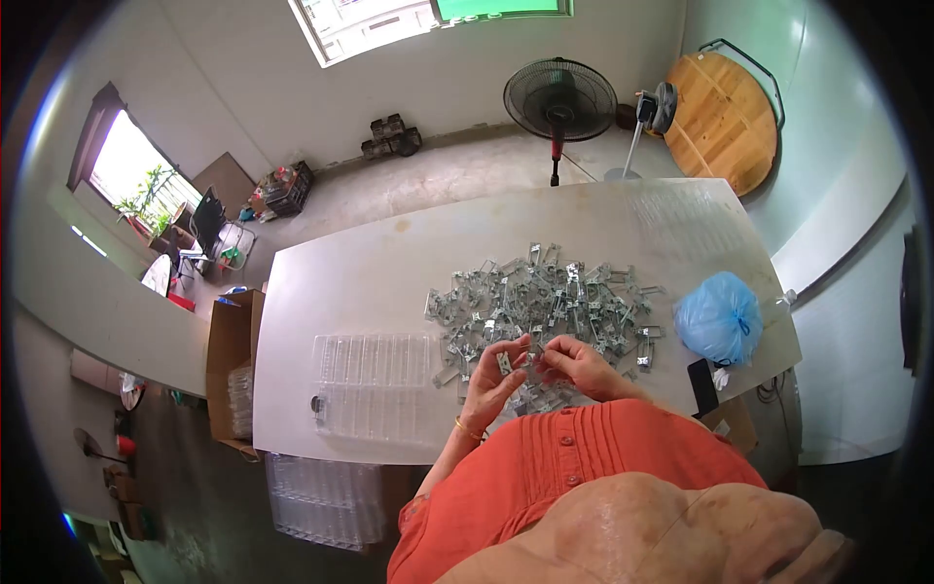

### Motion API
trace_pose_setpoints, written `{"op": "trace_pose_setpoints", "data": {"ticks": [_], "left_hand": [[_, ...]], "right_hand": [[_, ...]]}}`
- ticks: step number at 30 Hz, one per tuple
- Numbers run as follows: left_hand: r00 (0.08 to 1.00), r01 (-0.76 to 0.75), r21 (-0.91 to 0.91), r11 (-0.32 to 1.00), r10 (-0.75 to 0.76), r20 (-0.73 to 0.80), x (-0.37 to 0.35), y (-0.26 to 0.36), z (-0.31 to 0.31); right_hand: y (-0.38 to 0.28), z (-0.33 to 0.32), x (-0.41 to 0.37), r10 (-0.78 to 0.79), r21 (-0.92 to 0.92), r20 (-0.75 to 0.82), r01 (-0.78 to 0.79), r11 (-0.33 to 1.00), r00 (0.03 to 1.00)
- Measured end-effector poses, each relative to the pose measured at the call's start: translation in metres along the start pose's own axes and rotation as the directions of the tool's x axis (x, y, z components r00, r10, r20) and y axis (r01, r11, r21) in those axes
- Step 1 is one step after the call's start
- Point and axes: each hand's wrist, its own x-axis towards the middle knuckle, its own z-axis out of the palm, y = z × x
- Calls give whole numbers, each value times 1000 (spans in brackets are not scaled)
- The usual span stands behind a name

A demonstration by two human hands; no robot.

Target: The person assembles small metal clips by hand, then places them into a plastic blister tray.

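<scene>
Head view, one camera, worn on the person. Faces forward and down, very wide, edges bowed. Orange shirt [555,443] closest, toward 5 o'clock; left hand [491,378] and right hand [581,368] near, also about 5. White table [355,258] across mid-view; window [375,24] far, roughly 12.

Near the bag [715,316] lies 1 phone [701,387]; well beyond the bag stand 1 fan [557,92] and 1 round board [722,122].
</scene>
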Motion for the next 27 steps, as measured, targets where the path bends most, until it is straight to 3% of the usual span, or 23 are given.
{"op": "trace_pose_setpoints", "data": {"ticks": [5, 8, 12, 15, 16, 18, 21, 26, 27], "left_hand": [[998, 49, 7, 999, -49, 38, -7, 1, -6], [992, 101, -38, 994, -98, 80, -10, 2, -8], [978, 123, -39, 992, -115, 176, -13, 10, -11], [985, 84, -55, 995, -75, 153, -14, 23, -15], [986, 124, -6, 992, -123, 112, -13, 22, -22], [974, 221, 92, 971, -224, 21, -15, 13, -38], [960, 272, 221, 937, -280, 6, -14, 25, -33], [884, 464, 16, 886, -464, 55, -19, 32, -28], [866, 497, -33, 867, -494, 72, -19, 36, -25]], "right_hand": [[20, 2, 8, -158, -130, -86, 146, 981, 984], [33, 5, 14, -372, -245, -77, 344, 906, 925], [18, 13, 7, -471, -369, -58, 420, 829, 880], [11, 18, 3, -525, -473, -11, 458, 753, 851], [9, 22, 2, -543, -497, -2, 471, 729, 840], [10, 29, -4, -551, -541, 21, 473, 695, 834], [8, 37, -7, -536, -578, 62, 468, 669, 842], [17, 46, -9, -477, -499, 24, 424, 756, 879], [10, 53, -13, -402, -423, -12, 360, 832, 915]]}}
